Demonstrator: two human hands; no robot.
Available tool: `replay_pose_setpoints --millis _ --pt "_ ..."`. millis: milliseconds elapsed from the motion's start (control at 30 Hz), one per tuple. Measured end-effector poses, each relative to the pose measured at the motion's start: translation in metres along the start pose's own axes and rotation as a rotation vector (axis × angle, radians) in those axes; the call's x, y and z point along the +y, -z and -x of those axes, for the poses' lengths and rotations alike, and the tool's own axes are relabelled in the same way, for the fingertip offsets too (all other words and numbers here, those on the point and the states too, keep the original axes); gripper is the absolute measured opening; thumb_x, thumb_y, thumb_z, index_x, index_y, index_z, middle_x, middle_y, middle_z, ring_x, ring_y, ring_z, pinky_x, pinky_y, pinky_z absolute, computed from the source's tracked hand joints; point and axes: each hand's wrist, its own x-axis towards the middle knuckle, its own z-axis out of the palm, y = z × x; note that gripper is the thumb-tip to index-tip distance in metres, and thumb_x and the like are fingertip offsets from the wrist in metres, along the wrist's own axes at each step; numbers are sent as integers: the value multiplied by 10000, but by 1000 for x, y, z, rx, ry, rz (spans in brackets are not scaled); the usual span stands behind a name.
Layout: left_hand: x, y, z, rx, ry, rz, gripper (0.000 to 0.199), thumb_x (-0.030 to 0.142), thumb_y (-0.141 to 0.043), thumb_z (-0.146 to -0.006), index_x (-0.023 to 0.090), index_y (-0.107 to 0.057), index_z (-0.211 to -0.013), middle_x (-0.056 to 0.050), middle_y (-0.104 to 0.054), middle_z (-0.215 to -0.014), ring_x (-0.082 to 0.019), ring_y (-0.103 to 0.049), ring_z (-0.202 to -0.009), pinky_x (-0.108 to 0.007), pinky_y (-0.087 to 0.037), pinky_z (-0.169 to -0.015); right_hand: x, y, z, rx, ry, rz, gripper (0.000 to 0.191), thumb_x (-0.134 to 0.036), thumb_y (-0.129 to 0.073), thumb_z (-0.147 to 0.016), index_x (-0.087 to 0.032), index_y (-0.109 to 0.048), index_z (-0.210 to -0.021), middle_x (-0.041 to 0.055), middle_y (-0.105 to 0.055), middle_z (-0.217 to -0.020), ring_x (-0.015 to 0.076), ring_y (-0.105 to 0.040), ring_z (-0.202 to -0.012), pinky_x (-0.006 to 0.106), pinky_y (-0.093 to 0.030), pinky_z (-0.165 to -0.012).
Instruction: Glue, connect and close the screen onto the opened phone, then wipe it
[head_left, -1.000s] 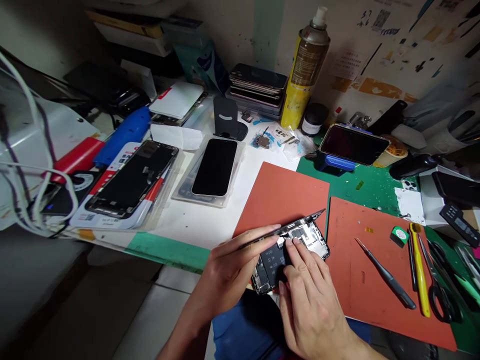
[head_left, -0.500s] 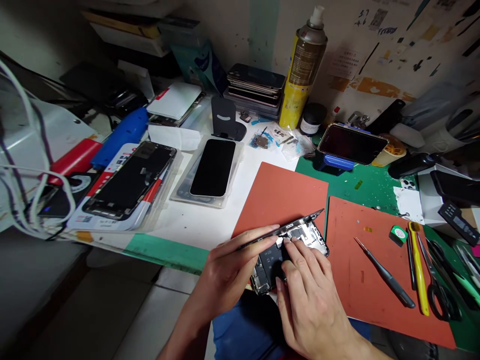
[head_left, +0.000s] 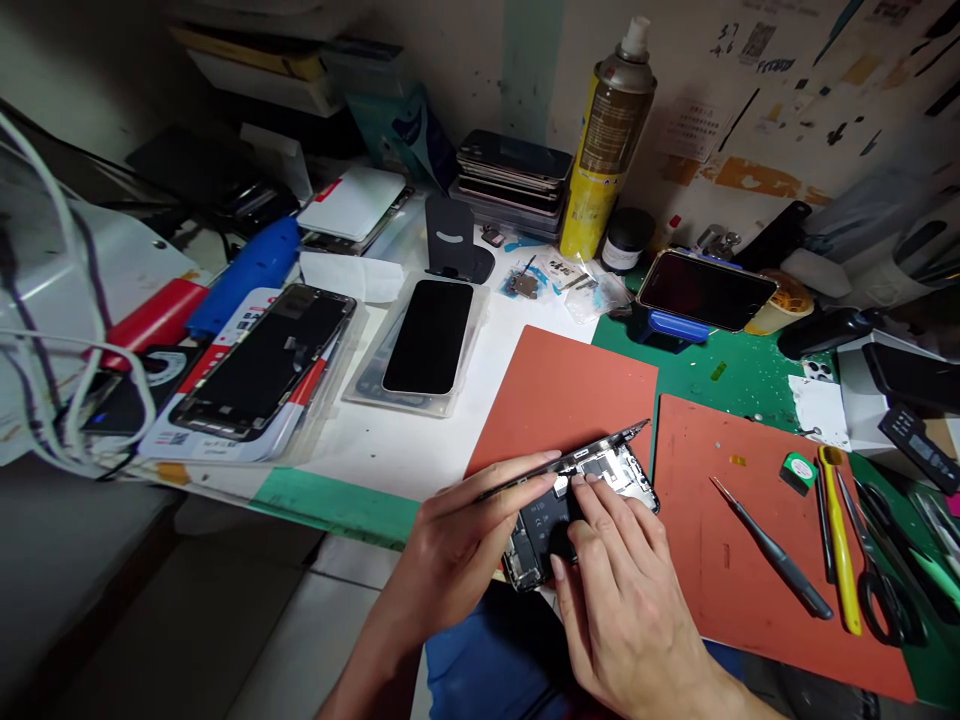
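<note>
An opened smartphone (head_left: 541, 528) lies tilted at the front edge of the table, its black battery and silvery inner parts showing. Its screen panel (head_left: 600, 443) stands raised along the far long side. My left hand (head_left: 461, 535) grips that panel between its fingers, with a fingertip reaching over the inside of the phone. My right hand (head_left: 626, 580) holds the phone from the near side. Its thumb is at the near edge and its fingertips press on the inner parts near the middle; what lies under those fingertips is hidden.
An orange mat (head_left: 585, 380) lies beneath the phone. Another mat (head_left: 697, 520) to the right bears a screwdriver (head_left: 776, 550), a yellow-handled tool (head_left: 841, 550) and scissors (head_left: 874, 580). Left stand a white-edged phone (head_left: 429, 337) and a removed screen (head_left: 270, 360). A spray can (head_left: 607, 140) stands behind.
The view has shifted very slightly. Both hands keep their hold on the phone, and the right fingertips have barely moved.
</note>
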Motion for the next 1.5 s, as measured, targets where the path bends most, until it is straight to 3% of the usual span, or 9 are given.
replay_pose_setpoints --millis 333,1200,1400,1500 --pt "4 -1 -2 14 -13 -5 578 -77 -544 -1006 250 -663 -1467 -40 -678 -1534 -128 -686 -1367 -223 -525 -1196 7 3 0 -41 50 -16 208 -140 -565 -989 -118 -681 -1160 194 -735 -1401 361 -662 -1344 512 -459 -1156" --pt "4 0 -2 9 6 -1 577 -67 -537 -1009 260 -665 -1467 -27 -671 -1543 -121 -689 -1361 -212 -531 -1188 2 -1 0 -5 41 27 199 -188 -569 -1014 -117 -698 -1147 195 -741 -1405 355 -689 -1336 483 -487 -1153" --pt "3 0 1 -1 17 6 551 -34 -549 -1023 264 -668 -1471 -42 -675 -1534 -137 -695 -1356 -220 -528 -1188 -1 4 1 50 44 -15 223 -171 -555 -1018 -103 -703 -1171 188 -749 -1398 329 -694 -1333 457 -493 -1133" --pt "5 2 0 -12 35 -2 527 -17 -543 -1029 263 -684 -1453 -53 -678 -1530 -153 -699 -1356 -225 -540 -1173 1 12 11 105 72 -77 201 -86 -542 -994 -113 -701 -1114 167 -800 -1276 292 -742 -1217 434 -528 -1044"
